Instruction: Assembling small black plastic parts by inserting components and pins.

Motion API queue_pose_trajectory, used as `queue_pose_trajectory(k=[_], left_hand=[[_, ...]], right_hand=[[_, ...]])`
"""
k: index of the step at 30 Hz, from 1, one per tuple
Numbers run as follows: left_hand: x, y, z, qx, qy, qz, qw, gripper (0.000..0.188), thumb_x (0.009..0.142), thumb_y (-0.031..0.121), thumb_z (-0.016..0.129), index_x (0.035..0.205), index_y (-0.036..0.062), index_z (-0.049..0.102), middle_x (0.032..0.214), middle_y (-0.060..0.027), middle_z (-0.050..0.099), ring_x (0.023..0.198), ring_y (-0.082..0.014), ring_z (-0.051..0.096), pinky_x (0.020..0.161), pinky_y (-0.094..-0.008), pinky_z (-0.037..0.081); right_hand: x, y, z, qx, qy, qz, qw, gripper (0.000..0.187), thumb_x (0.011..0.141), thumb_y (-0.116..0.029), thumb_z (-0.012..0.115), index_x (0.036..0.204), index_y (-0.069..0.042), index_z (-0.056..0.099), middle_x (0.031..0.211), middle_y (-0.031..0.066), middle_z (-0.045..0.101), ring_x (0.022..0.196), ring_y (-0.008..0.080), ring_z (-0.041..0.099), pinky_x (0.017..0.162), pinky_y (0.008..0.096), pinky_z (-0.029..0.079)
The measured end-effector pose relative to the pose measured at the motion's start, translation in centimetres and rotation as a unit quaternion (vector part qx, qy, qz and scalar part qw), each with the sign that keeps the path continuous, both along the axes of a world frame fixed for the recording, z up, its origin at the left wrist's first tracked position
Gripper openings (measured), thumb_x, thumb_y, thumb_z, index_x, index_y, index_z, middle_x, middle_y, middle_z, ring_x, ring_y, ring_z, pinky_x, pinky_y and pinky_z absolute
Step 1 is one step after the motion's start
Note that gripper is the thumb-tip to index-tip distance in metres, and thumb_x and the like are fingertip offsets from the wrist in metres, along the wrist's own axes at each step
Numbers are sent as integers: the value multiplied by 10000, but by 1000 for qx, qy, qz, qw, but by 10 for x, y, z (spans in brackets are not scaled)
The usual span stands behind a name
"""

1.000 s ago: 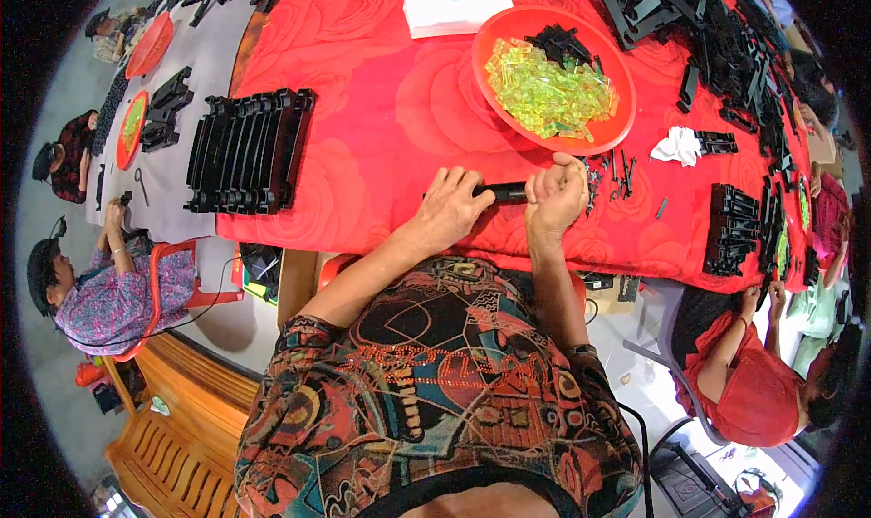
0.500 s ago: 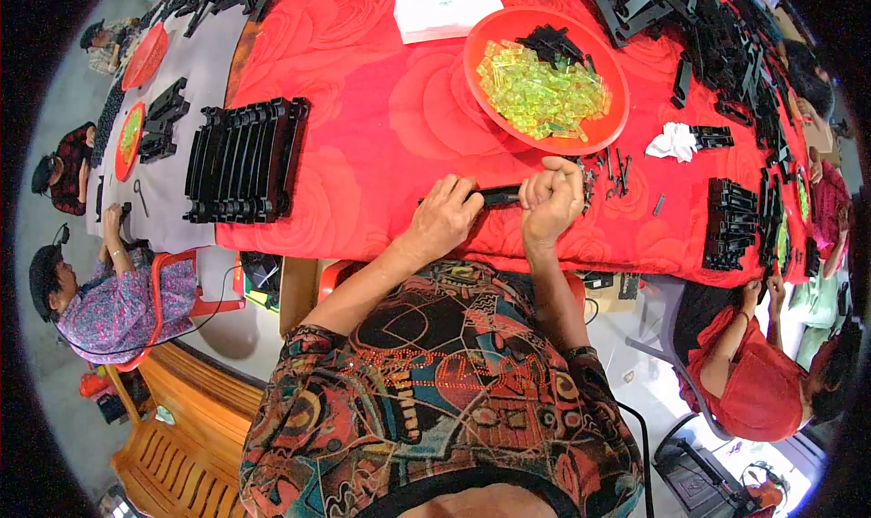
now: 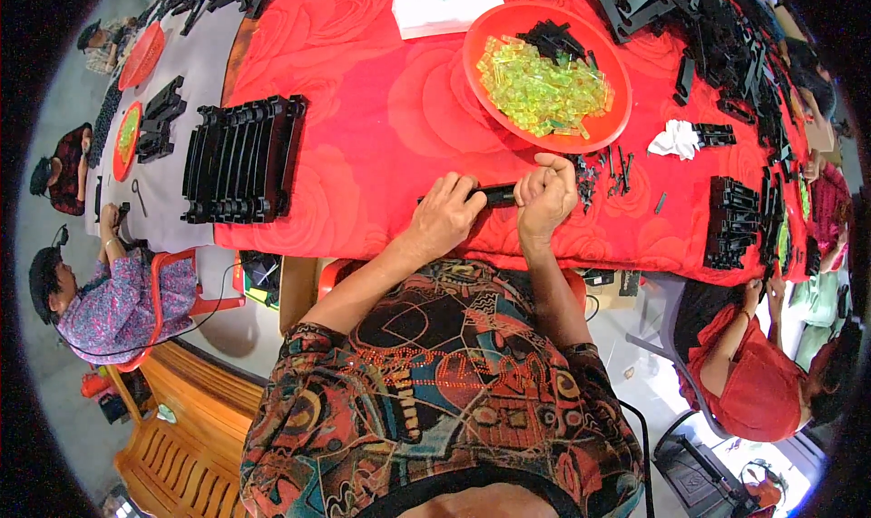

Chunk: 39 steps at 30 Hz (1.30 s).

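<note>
A long, narrow black plastic part [image 3: 494, 195] lies crosswise before me at the table's near edge. My left hand [image 3: 443, 211] is closed over its left portion, covering much of it. At the right end of the part is my right hand [image 3: 546, 200], closed with its fingers curled in. Whatever those fingers hold is hidden. Just beyond my right hand stands a red bowl [image 3: 620, 101] of yellow-green translucent pieces [image 3: 535, 87], with a small heap of black pieces [image 3: 555, 41] on top. Small dark loose parts [image 3: 621, 175] lie to the right of my right hand.
Black assemblies [image 3: 243, 160] stand in a row on the left of the red cloth [image 3: 363, 137]. A white packet [image 3: 446, 8] lies at the back, a crumpled tissue [image 3: 676, 141] to the right. Black parts [image 3: 726, 42] pile up at far right. People sit on both sides.
My right hand has shifted slightly left, nearer my left hand, along the black part. My left hand is almost where it was.
</note>
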<state>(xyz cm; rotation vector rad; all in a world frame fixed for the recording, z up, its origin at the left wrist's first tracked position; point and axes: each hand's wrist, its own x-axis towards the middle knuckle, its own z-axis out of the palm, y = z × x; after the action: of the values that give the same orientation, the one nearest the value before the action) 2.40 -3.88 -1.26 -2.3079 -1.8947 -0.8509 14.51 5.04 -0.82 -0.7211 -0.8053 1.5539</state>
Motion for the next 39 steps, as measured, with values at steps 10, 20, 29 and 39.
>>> queue_pose_trajectory(k=[10,20,29,39], left_hand=[[1,-5,0,20,5,-4,1000,107,727,167,511,762,67,496,823,-106,496,826,-265,501,709,-366,429],[1,-15,-6,44,1,15,999,95,699,134,535,740,57,499,820,-99,462,811,-256,484,685,-352,430],[-55,-67,30,63,7,208,976,142,731,138,621,749,55,506,895,-130,526,783,-290,511,709,-384,436],[-203,-127,77,100,216,511,826,170,654,132,675,766,45,582,935,-99,541,859,-284,479,715,-403,380]], right_hand=[[5,1,-17,25,1,-29,999,135,846,-52,414,919,27,495,497,-37,288,373,55,281,323,219,257],[4,-5,-1,17,5,-14,1000,159,893,-113,394,902,14,490,470,-26,269,344,55,213,309,215,213],[11,-7,10,51,-24,-28,998,145,891,-112,421,904,14,492,485,-31,273,354,55,241,318,211,221],[-2,-24,-31,173,-331,64,925,106,881,-66,444,875,-33,545,624,-53,392,485,12,298,426,193,225]])
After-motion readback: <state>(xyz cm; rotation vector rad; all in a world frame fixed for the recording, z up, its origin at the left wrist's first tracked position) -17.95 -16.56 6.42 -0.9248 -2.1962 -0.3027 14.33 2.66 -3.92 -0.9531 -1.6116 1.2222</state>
